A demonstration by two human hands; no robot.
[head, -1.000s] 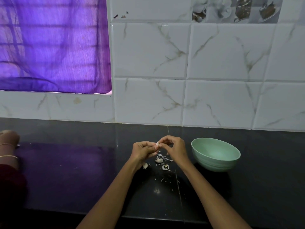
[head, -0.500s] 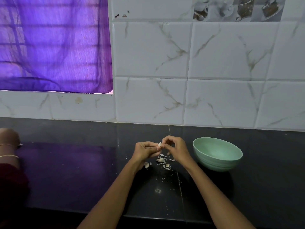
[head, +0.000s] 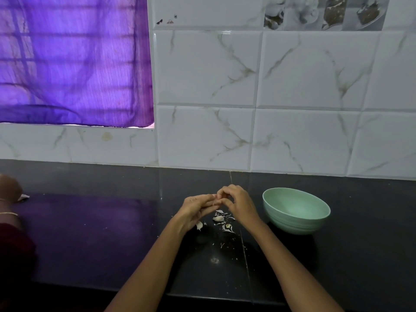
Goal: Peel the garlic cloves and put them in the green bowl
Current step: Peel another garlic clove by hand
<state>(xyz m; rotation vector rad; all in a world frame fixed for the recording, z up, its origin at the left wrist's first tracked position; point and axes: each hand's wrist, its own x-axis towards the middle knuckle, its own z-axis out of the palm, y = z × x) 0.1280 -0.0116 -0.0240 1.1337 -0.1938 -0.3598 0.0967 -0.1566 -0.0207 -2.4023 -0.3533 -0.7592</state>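
- The left hand and the right hand meet fingertip to fingertip above the black counter, left of the green bowl.
- The left hand's fingers are curled inward with the tips pointing right; the right hand's fingers are bent and bunched, thumb and forefinger drawn together at the point where the two hands touch.
- Both hands appear to pinch a small pale thing between them, presumably a garlic clove, but it is almost wholly hidden by the fingers and too small to make out.
- Right under the hands a loose clove lies on the counter among scraps of papery peel.
- Another pale piece lies just beside the left wrist, on its near side.
- The bowl stands upright on the counter, near the right hand but not touching it; nothing can be made out in the part of its inside that shows.
- At the far left edge, another person's hand with a thin bangle rests on the counter, well apart from the garlic.
- Behind the counter rises a white marbled tile wall, with a purple curtain at upper left.
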